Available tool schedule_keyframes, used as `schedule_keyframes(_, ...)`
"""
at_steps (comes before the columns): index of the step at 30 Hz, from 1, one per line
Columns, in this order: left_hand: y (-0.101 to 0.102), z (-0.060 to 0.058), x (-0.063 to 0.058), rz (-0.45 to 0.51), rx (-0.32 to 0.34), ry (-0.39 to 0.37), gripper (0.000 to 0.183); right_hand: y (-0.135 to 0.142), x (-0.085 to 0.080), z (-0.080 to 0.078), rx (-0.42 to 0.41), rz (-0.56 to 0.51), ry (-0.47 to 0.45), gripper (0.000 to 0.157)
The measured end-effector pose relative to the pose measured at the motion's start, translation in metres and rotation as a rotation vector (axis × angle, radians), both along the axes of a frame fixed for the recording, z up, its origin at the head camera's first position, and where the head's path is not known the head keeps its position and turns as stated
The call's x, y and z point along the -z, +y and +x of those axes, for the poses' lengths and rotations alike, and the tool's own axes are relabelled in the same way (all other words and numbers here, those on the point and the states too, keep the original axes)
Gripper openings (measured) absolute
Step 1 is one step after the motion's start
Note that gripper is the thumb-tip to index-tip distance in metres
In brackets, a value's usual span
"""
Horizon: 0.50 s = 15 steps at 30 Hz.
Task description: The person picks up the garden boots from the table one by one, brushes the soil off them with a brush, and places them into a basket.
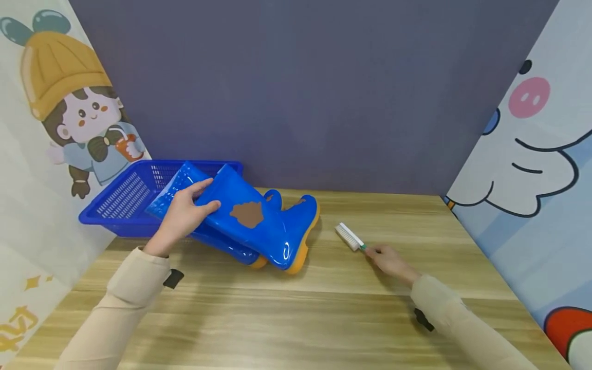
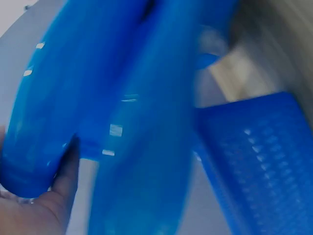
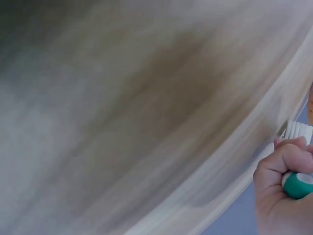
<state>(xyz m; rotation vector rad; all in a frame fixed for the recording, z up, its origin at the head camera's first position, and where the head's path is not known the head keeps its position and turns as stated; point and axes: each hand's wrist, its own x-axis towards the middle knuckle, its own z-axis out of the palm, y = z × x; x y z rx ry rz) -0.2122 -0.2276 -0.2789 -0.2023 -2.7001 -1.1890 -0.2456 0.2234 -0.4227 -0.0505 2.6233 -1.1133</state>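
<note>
My left hand [image 1: 184, 215] grips the upper shaft of a shiny blue rain boot [image 1: 273, 234], with the thumb lying across its side. This boot has a yellow sole and a brown patch on the shaft. Behind and partly under it lies a second blue boot [image 1: 224, 245], mostly hidden, its top over the basket's edge. The left wrist view is blurred, with blue shafts filling much of it. Over the table to the right, my right hand [image 1: 390, 263] holds a scrub brush [image 1: 350, 237] with white bristles; its green handle end [image 3: 299, 186] pokes out of the fist.
A blue plastic basket [image 1: 104, 222] with slotted sides stands at the back left, against the grey back panel [image 1: 300, 92]. The wood-grain tabletop [image 1: 300, 324] runs between two side walls printed with cartoons.
</note>
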Motion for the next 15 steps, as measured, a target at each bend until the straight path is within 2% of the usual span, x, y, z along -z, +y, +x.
schedule_keyframes(3,0.004,-0.004,-0.01,0.001,-0.004,-0.044,0.057,0.001,0.0,0.003,0.021,0.003,0.005,0.043)
schedule_keyframes(6,0.01,-0.007,-0.016,-0.019,-0.015,-0.045,0.053,0.0,0.0,0.006,0.025,-0.002,0.022,0.041)
schedule_keyframes(15,0.042,-0.01,-0.024,0.011,0.001,0.126,0.038,0.002,-0.001,0.017,0.03,-0.065,0.04,0.044)
